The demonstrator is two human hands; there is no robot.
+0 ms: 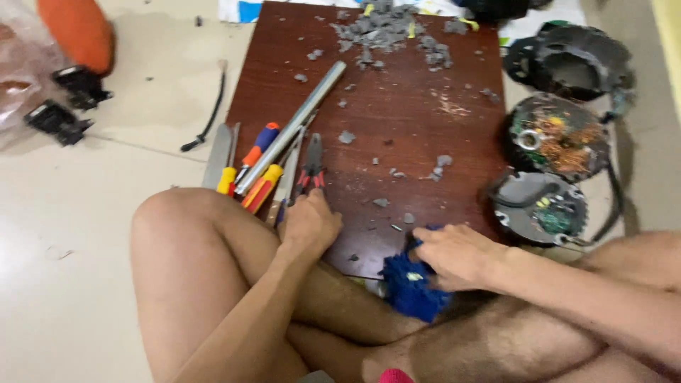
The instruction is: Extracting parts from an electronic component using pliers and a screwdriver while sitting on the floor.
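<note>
Seen from above: two bare hands, working low over a dark brown wooden board [397, 128] that serves as the surface and lies on a pale tiled floor [71, 248]. Left hand [309, 225] resting at the near edge of the surface, fingers curled loosely over tool handles, grasping or only touching cannot be told. Right hand [454, 254] clenched on one blue ragged object [411, 287], held at the near edge of the surface, just beside the crossed bare legs. Right above the left hand: one pair of pliers with red and black handles [312, 164], two screwdrivers with orange and yellow handles [254, 167], one long metal tube [292, 126] lying diagonal, and one flat metal blade [217, 157] partly off the board. Far beyond both hands, one heap of grey rubble [383, 30], with many small grey crumbs scattered over the board, too many to count. To the right of the right hand, off the surface, three round parts: one grey disc with green board [540, 209] nearest, one disc with copper windings [559, 136] behind it, one black ring housing [573, 60] farthest. Far to the left of the left hand, on the floor: one black cable piece [209, 117], two small black parts [67, 103], one orange rounded thing [76, 32].
</note>
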